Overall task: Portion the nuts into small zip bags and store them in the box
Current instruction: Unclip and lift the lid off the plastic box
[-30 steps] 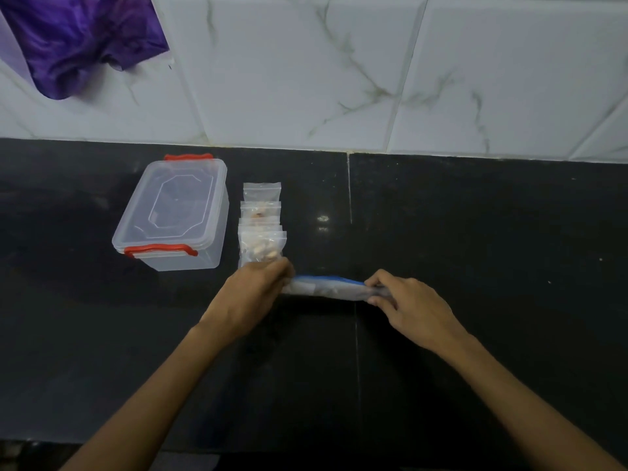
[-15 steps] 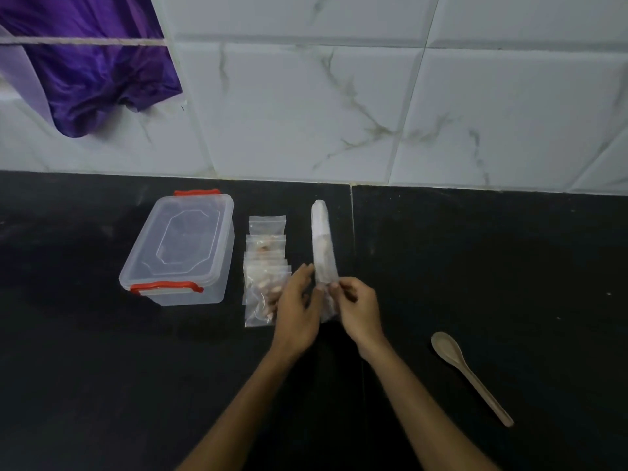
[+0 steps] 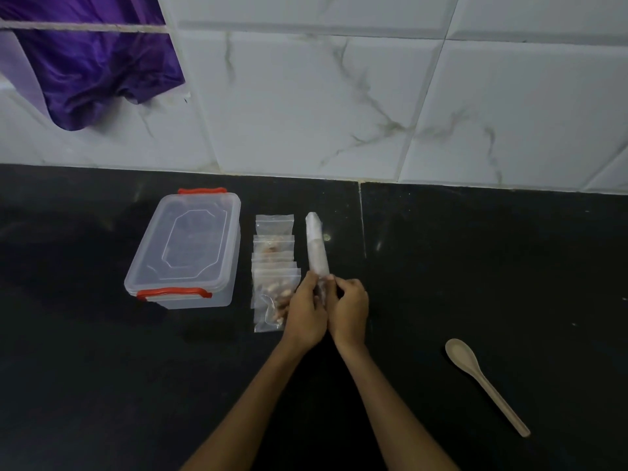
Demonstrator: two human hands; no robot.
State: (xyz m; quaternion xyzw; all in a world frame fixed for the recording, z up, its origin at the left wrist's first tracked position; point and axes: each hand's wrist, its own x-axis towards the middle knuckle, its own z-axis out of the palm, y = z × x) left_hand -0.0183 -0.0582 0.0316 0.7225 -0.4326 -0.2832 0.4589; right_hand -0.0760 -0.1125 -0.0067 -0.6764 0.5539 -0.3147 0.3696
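Both hands meet at centre counter, gripping the near end of a rolled bag [image 3: 316, 248]. Left hand [image 3: 303, 314] curled round its left side, right hand [image 3: 350, 309] pinching from the right, fingers bent on the plastic. Roll's long axis runs near-to-far, far end pointing at the wall, tilted slightly left. Small zip bags [image 3: 274, 263] with nuts lie in an overlapping row just left of the roll, nearest one partly under the left hand. Box [image 3: 185, 249], lid on, red clips, sits further left. Spoon [image 3: 484, 382] well apart, near right. Left hand is nearer bags and box; likely it moves them, once the lid comes off
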